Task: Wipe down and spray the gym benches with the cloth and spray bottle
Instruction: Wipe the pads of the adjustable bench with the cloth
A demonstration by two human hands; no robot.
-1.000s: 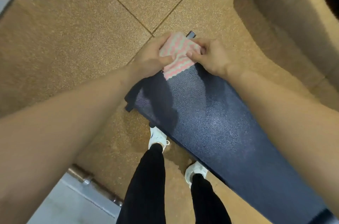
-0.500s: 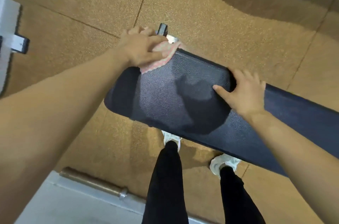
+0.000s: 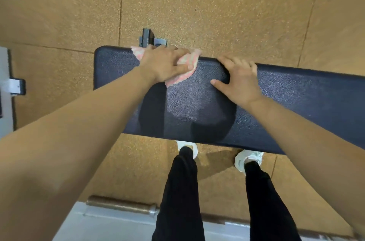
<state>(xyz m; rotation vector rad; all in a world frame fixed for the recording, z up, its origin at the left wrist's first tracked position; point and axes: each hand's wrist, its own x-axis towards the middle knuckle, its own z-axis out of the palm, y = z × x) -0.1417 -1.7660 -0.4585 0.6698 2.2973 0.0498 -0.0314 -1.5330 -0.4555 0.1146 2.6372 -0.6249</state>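
A dark blue padded bench runs across the view from the centre left to the right edge. My left hand presses a pink-and-white striped cloth onto the far edge of the pad near its left end, with the cloth bunched between thumb and fingers. Just to its right, my right hand lies on the pad with the thumb spread on top and the fingers curled over the far edge. No spray bottle is in view.
The bench's black metal foot sticks out beyond the far edge. A barbell sleeve lies by a white platform behind my white shoes. Another white machine frame stands at the left on the brown rubber floor.
My right hand let go of the cloth and moved onto the pad's far edge. My left hand slid the cloth along the far edge. The view has swung square to the bench.
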